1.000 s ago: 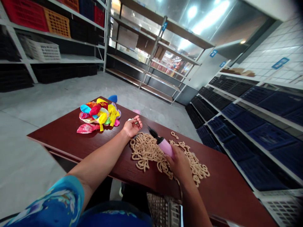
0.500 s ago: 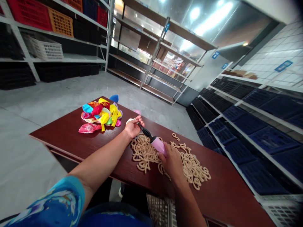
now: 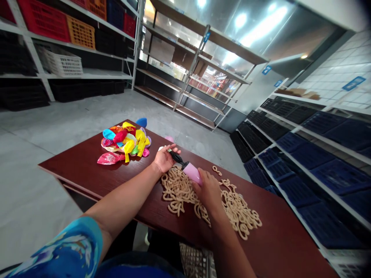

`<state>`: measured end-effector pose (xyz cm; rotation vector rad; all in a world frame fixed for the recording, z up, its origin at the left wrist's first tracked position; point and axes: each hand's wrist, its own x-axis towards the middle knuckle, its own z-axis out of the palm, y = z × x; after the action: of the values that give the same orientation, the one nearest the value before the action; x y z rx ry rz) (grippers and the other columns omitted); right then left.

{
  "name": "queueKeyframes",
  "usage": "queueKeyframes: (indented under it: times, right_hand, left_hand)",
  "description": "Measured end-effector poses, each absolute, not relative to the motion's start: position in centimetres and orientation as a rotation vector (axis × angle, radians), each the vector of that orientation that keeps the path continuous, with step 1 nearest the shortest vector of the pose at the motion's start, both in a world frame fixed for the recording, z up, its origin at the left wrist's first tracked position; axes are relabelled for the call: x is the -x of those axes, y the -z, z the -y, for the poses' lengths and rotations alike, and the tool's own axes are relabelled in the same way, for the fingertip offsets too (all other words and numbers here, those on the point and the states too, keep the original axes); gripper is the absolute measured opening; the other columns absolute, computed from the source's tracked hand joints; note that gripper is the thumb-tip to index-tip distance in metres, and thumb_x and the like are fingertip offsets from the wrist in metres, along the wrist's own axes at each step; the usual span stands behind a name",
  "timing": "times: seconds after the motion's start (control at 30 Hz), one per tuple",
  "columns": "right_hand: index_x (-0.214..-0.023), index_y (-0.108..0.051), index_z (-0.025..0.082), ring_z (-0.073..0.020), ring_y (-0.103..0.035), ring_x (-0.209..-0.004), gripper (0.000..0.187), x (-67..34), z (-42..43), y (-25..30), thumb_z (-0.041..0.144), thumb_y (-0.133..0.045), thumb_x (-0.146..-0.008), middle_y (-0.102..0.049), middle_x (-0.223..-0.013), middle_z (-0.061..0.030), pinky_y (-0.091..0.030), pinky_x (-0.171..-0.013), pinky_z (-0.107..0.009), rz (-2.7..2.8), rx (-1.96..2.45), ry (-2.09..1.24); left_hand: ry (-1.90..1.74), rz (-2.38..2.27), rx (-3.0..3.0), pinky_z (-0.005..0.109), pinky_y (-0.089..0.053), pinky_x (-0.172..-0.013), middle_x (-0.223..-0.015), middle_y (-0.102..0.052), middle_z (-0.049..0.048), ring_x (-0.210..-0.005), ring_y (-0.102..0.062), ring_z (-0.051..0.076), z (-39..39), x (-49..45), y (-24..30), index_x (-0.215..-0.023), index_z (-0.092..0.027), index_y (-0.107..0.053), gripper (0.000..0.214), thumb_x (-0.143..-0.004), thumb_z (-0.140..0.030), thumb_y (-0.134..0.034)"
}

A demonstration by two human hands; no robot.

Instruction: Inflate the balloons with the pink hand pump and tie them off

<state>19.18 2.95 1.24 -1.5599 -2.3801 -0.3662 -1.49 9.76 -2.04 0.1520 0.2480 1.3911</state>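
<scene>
Between my two hands is a hand-held balloon pump (image 3: 192, 172) with a pink barrel and a black end, held at a slant. My right hand (image 3: 208, 189) is closed round the pink barrel. Palm up, my left hand (image 3: 165, 158) has its fingers curled at the black end. A pale bit shows behind the left hand; I cannot make out what it is. Below the pump lie tan, curly, rope-like pieces (image 3: 178, 189) in a spread heap. Deflated balloons (image 3: 127, 139) in many colours are piled to the left of my left hand.
The dark red-brown table (image 3: 84, 170) carries everything. A pink round thing (image 3: 169, 138) shows just past its far edge. Racks with blue crates (image 3: 333, 170) stand at right, open shelves (image 3: 185, 92) ahead, and coloured crates (image 3: 43, 21) on shelving at left.
My hands have come slightly closer together, and less of the pump's black part shows between them. The whole view has shifted a little. The balloons and tan pieces lie as before.
</scene>
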Motion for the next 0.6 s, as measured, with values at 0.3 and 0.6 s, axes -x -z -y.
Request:
queueKeyframes:
  times: [0.3, 0.6]
  right_hand:
    - [-0.118, -0.048, 0.022, -0.0221, -0.051, -0.091, 0.044, -18.4, -4.7, -0.2, 0.034, -0.057, -0.077, -0.058, -0.107, -0.0084, -0.035, -0.075, -0.032, 2.418, 1.451, 0.379]
    - [-0.118, -0.051, 0.024, -0.0219, -0.050, -0.093, 0.044, -19.2, -4.8, 1.1, 0.036, -0.059, -0.076, -0.058, -0.109, -0.0070, -0.034, -0.080, -0.033, 2.328, 1.364, 0.300]
  left_hand:
    - [-1.538, -0.334, 0.005, 0.029, -0.046, -0.059, -0.051, -0.040, -0.0037, -0.048, -0.046, 0.010, -10.7, 1.7, 2.2, -0.059, -0.017, -0.040, 0.034, -0.079, -0.041, -0.053]
    - [-1.599, -0.460, -0.144, 0.036, -0.049, -0.061, -0.049, -0.042, 0.0000, -0.054, -0.052, 0.015, -10.1, 1.1, 2.1, -0.048, -0.017, -0.030, 0.046, -0.080, -0.045, -0.049]
